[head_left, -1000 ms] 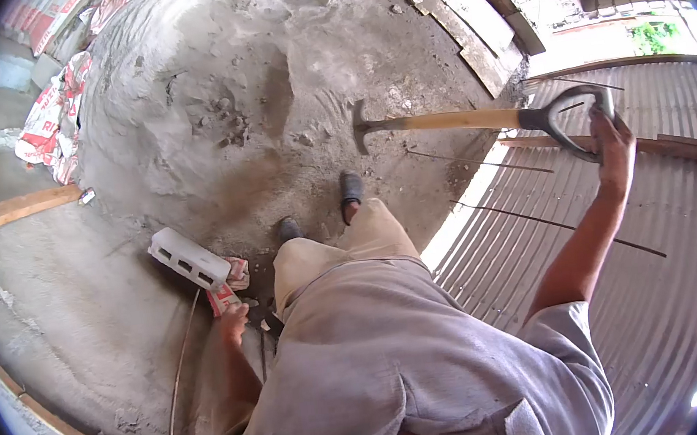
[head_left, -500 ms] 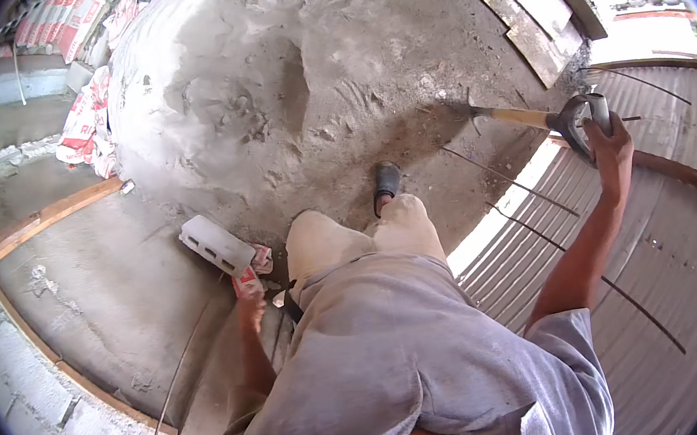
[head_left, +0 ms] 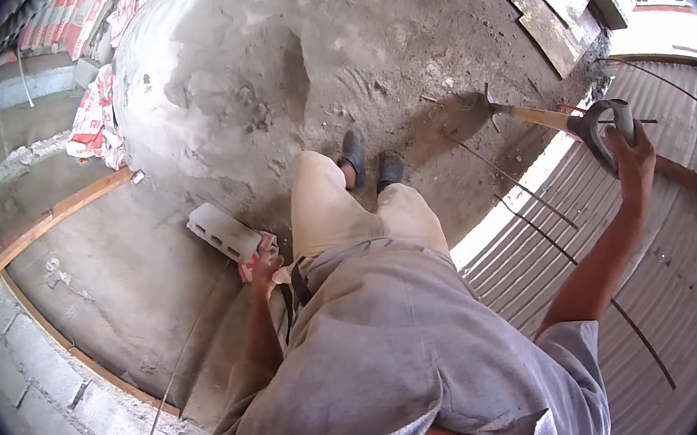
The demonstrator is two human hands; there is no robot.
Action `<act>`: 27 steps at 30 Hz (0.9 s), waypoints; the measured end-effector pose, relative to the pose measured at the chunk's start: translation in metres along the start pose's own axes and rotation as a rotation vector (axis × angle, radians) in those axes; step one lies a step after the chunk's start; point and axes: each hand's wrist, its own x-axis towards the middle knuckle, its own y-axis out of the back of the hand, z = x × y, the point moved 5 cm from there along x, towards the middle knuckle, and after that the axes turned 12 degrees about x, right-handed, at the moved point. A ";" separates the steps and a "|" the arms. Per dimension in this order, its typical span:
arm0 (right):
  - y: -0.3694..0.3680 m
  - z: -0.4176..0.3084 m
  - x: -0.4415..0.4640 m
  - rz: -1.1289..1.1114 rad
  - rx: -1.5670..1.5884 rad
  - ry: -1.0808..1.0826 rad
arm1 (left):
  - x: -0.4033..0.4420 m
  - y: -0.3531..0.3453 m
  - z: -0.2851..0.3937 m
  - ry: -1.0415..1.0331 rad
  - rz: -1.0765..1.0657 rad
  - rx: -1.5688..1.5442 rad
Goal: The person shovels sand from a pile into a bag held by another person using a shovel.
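Note:
My right hand (head_left: pixel 635 155) is closed around the D-shaped grip of a shovel (head_left: pixel 543 116), out to my right. The shovel's wooden shaft runs left to a dusty blade (head_left: pixel 465 112) that rests on the dirt floor. My left hand (head_left: pixel 264 270) hangs low beside my left thigh, its fingers small and unclear. Below it in view are a grey hollow concrete block (head_left: pixel 222 231) and a red and white bag scrap (head_left: pixel 267 243). Whether the hand touches either one I cannot tell.
A grey mound of sand or cement mix (head_left: pixel 216 87) spreads ahead of my feet. A wooden beam (head_left: pixel 47 222) lies at left near torn cement bags (head_left: pixel 95 121). Thin rebar rods (head_left: pixel 524 190) cross by the corrugated metal sheets (head_left: pixel 532 262). Flat boards (head_left: pixel 545 31) lie at upper right.
My left foot has come forward beside the right one. The left hand has moved up toward the block, and the view has shifted slightly. My right hand keeps its hold on the shovel.

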 end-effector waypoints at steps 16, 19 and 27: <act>-0.055 -0.020 -0.050 0.220 0.173 -0.063 | 0.135 0.055 0.124 0.007 -0.182 0.555; -0.028 0.019 -0.045 0.311 -0.197 -0.092 | 0.218 0.042 0.119 -0.129 -0.138 0.780; -0.072 0.154 -0.076 0.369 -0.391 -0.390 | 0.453 -0.080 0.115 -0.301 -0.138 0.768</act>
